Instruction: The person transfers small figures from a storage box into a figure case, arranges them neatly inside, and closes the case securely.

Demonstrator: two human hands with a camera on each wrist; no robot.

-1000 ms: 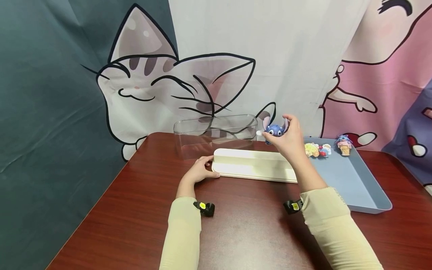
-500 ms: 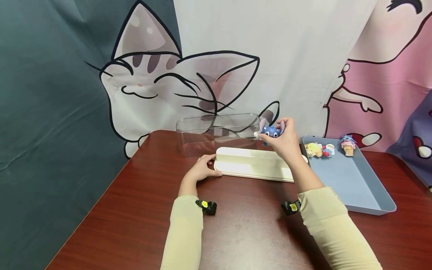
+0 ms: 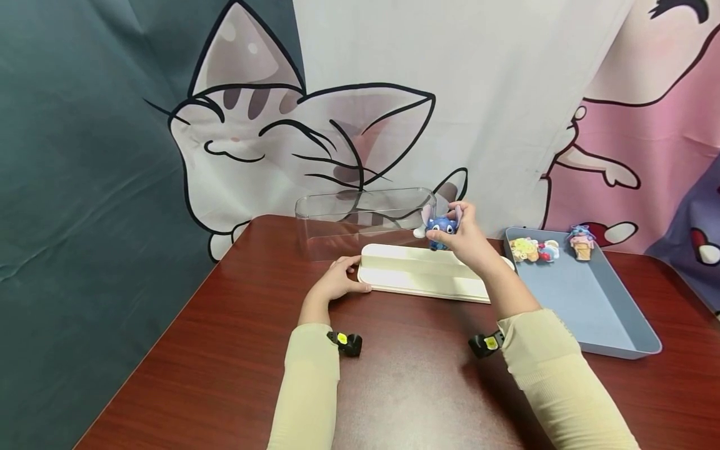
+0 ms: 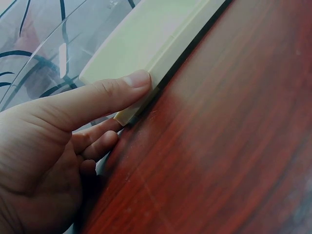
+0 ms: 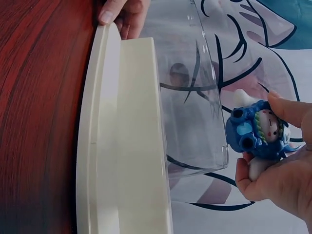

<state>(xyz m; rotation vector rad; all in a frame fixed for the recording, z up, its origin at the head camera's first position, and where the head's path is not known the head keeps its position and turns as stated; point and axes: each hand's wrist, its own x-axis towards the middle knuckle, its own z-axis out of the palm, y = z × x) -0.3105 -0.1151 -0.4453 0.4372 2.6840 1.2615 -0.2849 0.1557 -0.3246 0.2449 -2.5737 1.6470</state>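
My right hand (image 3: 472,244) pinches a small blue big-eared figurine (image 3: 440,230) between thumb and fingers. It is held in the air above the rear part of a long cream two-step display base (image 3: 416,281). In the right wrist view, the figurine (image 5: 248,129) shows blue feet and a small pale face edged in green. My left hand (image 3: 336,279) grips the base's left end. In the left wrist view, the thumb lies on the base's front edge (image 4: 161,63), with other fingers around the end, partly hidden.
A clear plastic box cover (image 3: 365,219) stands behind the base, near the printed curtain (image 3: 506,125). On the right, a blue-grey tray (image 3: 585,306) holds a yellow-and-red figurine cluster (image 3: 531,250) and an ice-cream-cone figurine (image 3: 582,242). All stand on a red-brown wooden table (image 3: 225,350).
My right hand has carried the blue figurine leftward and slightly down over the base. My left hand keeps its grip on the base's end. The head view has shifted slightly.
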